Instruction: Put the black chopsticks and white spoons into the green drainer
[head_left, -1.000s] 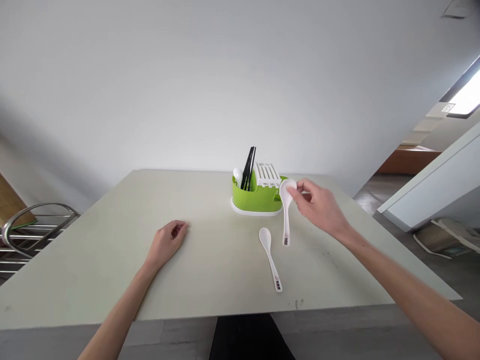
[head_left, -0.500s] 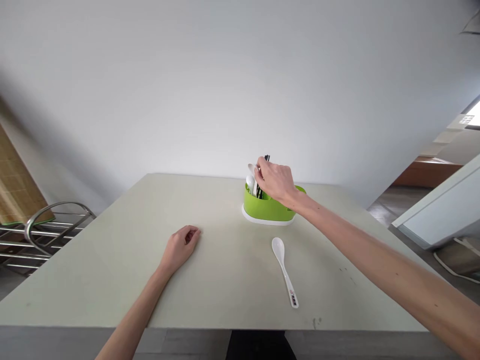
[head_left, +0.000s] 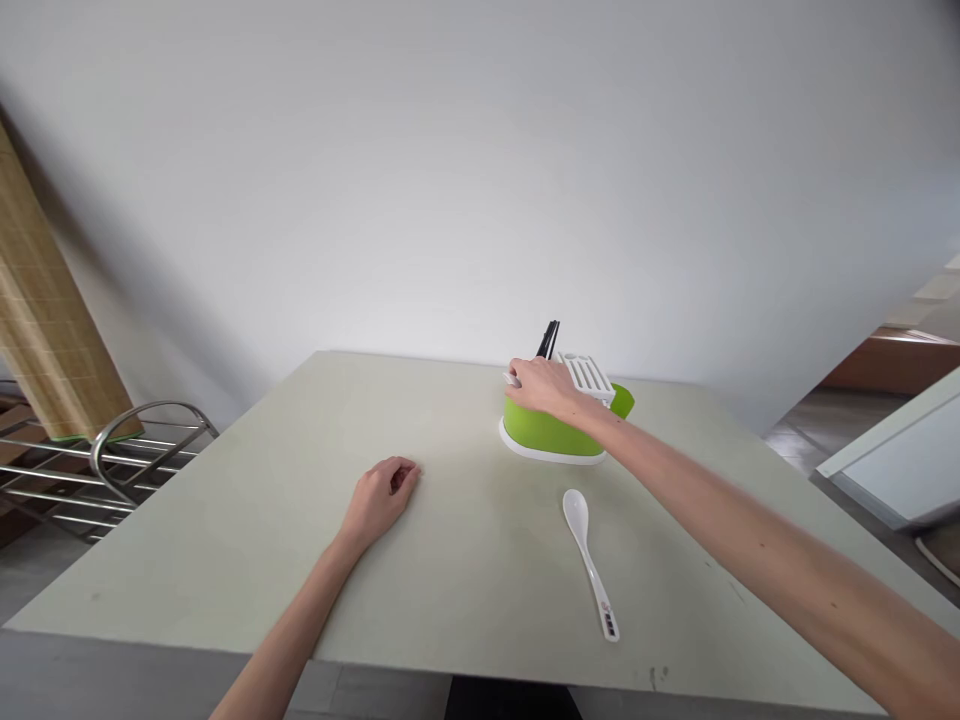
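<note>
My right hand [head_left: 538, 384] reaches over the left end of a green utensil holder [head_left: 551, 432] with a white base. Its fingers are curled around a white spoon [head_left: 512, 380], of which only a small part shows; the rest is hidden by the hand. Behind the hand, black chopsticks [head_left: 549, 340] stick up from the holder. Nearer to me, a white spoon [head_left: 589, 560] lies on the table [head_left: 465, 580], bowl end away from me. Resting on the tabletop to the left, my left hand [head_left: 379, 497] has its fingers curled in with nothing seen in them.
A white slotted rack [head_left: 587, 377] sits on the right part of the holder. The wall [head_left: 420, 200] stands right behind the table. At the left are a metal rack [head_left: 127, 460] and a rolled bamboo mat [head_left: 52, 310]; a white cabinet [head_left: 892, 450] is at the right.
My right hand has come lower over the holder, and its wrist no longer covers the white slotted rack. The whole view has shifted a little. My left hand stays resting.
</note>
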